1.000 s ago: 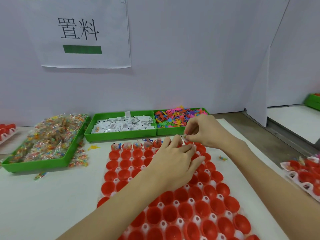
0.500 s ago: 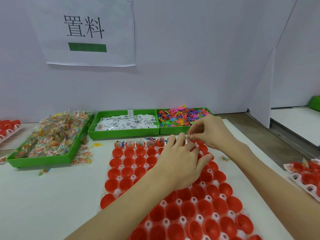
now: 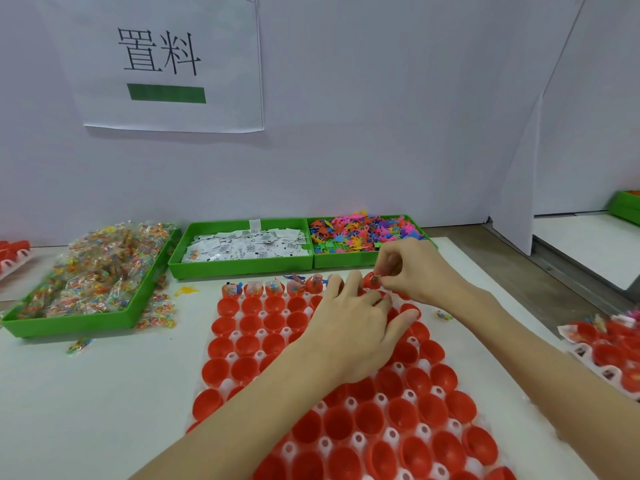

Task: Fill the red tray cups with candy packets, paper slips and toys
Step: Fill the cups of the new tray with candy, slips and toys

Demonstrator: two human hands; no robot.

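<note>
Head view: your right hand [image 3: 408, 268] pinches a candy packet [image 3: 375, 279] over a far-row cup of the red tray [image 3: 242, 344] on the desk, your left hand [image 3: 356, 323] rests loosely open beside it, and every nearer row waits unfilled.

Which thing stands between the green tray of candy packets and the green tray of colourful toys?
In the head view, the green tray of paper slips stands between the candy tray and the toy tray, directly beside the latter.

two bare forearms, hands [image 3: 349, 327]; sleeves unseen
</note>
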